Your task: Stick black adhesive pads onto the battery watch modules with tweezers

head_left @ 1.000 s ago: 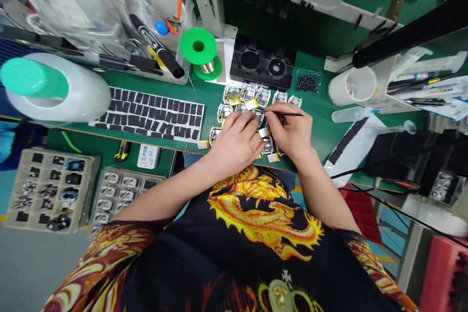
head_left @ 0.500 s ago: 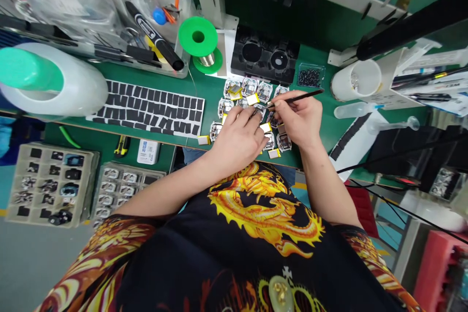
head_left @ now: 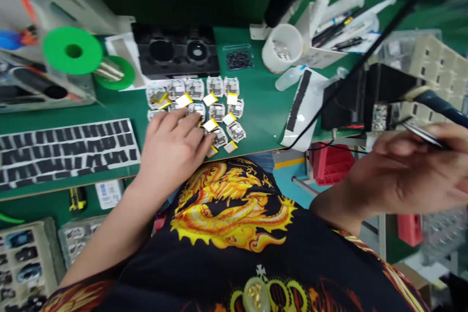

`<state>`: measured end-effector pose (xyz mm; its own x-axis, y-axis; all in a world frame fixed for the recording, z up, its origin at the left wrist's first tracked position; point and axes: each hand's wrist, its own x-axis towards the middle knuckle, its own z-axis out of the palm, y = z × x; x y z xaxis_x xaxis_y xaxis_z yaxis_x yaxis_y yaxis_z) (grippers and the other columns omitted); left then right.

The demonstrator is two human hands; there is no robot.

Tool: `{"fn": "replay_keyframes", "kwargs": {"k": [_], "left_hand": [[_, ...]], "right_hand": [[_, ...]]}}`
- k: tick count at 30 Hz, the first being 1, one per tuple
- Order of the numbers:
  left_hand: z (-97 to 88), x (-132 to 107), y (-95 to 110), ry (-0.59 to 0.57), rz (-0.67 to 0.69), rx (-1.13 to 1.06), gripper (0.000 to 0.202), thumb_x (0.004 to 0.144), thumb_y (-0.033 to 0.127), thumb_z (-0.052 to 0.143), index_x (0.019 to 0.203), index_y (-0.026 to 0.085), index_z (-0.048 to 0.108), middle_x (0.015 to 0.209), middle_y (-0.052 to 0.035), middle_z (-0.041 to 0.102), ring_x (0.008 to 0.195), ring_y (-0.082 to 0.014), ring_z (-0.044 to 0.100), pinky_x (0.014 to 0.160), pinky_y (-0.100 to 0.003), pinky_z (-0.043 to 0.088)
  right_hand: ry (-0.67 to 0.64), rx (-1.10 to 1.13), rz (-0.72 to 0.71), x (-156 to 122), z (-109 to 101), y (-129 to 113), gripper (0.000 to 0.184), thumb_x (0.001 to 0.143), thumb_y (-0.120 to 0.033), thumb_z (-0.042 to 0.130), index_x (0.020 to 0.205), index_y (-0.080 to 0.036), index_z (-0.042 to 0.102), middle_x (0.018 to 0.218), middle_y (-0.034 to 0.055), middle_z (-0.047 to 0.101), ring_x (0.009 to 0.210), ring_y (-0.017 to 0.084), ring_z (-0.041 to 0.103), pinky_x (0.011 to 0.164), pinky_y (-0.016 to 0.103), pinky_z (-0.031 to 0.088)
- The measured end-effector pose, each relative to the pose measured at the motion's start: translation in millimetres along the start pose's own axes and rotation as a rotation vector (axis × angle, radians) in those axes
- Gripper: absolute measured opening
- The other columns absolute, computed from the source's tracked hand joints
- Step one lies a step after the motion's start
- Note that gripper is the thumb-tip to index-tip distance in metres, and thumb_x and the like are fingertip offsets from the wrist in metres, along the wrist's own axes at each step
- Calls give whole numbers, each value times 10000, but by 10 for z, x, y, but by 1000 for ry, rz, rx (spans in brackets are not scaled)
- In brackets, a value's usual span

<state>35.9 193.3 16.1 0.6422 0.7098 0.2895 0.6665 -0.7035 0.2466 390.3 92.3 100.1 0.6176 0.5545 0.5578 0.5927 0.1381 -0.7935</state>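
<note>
Several small silver pouch cells (head_left: 217, 112) lie in loose rows on the green bench mat (head_left: 263, 83), with small yellow-and-white tabbed pieces (head_left: 210, 99) among them. My left hand (head_left: 171, 144) rests with its fingertips on the lower left of this group, its fingers apart and nothing visibly held. Far off to the right, my right hand (head_left: 405, 168) is raised and blurred, away from the cells. Its fingers are closed on a slim dark-handled tool with a metal tip (head_left: 426, 133).
A sheet of black foam pads (head_left: 66, 153) lies left of the cells. Behind them stand a black fixture (head_left: 175, 51), a green spool (head_left: 73, 51), a tray of small black parts (head_left: 237, 57) and a white cup (head_left: 282, 48). Beyond the bench edge stands a red bin (head_left: 329, 163).
The view has swung, shifting the bench left. My right hand has left the cells and moved far right with the tool. My left hand remains on the cells.
</note>
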Motion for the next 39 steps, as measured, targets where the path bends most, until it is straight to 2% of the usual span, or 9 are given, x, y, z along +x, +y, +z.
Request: {"fn": "replay_keyframes", "kwargs": {"k": [1,2,4,7,10,13,17,22,39], "left_hand": [[-19,23,25,15,0,8,55,1007,263,801,997,223,766,1317,-148,828,1310,-428,745,1076,-663,604],[-33,52,72,35,6,12,61,998,254,811,998,221,761,1299,-153,833,1295,-427,755,1068,-651,616],[-33,131,233,72,51,-20,86,989,247,827,992,206,752,1280,-163,835,1250,-409,781,1040,-604,649],[71,283,584,42,228,-141,123,1016,254,806,951,169,745,1340,-181,816,1248,-379,791,1052,-553,675],[276,443,912,-83,432,-215,201,1082,284,726,940,145,757,1472,-192,761,1374,-361,738,1151,-537,645],[489,570,1094,-191,588,-186,189,1094,269,698,1023,116,783,1564,-206,698,1473,-371,663,1226,-536,588],[678,646,1147,-215,679,-118,184,1058,224,724,1146,79,795,1585,-236,666,1524,-394,609,1263,-532,529],[785,627,1147,-216,685,-74,193,1056,248,736,1130,87,812,1573,-234,679,1511,-385,616,1239,-515,519],[800,645,1175,-176,627,-101,223,1088,263,681,1141,92,814,1495,-207,720,1438,-351,637,1198,-489,532]], "right_hand": [[137,64,-161,15,-45,123,299,939,-631,864,940,-343,785,894,-23,784,548,94,607,448,312,454],[89,63,-182,1,-70,248,198,967,-485,874,929,-300,813,893,-1,810,558,107,653,480,319,498],[-151,28,-55,-102,-88,474,118,986,-352,852,929,-250,838,914,31,835,646,156,742,560,339,593],[-432,-19,105,-331,-101,713,86,1021,-311,807,985,-250,856,972,42,857,832,215,821,728,384,669],[-533,8,132,-470,-113,863,80,1038,-293,787,1034,-267,862,1006,41,866,946,241,836,834,408,674],[-575,46,140,-489,-107,981,84,1043,-287,779,1045,-272,861,1025,38,865,970,241,831,873,414,667],[-615,82,128,-476,-86,1103,87,1046,-295,773,1055,-271,856,1023,37,864,988,242,828,904,418,666],[-657,82,84,-472,-75,1148,91,1041,-260,769,1068,-279,854,1036,31,867,988,237,833,918,420,667],[-651,-34,-3,-434,-36,1132,102,1019,-230,774,1037,-292,853,1034,16,878,974,233,842,902,408,682]]}}
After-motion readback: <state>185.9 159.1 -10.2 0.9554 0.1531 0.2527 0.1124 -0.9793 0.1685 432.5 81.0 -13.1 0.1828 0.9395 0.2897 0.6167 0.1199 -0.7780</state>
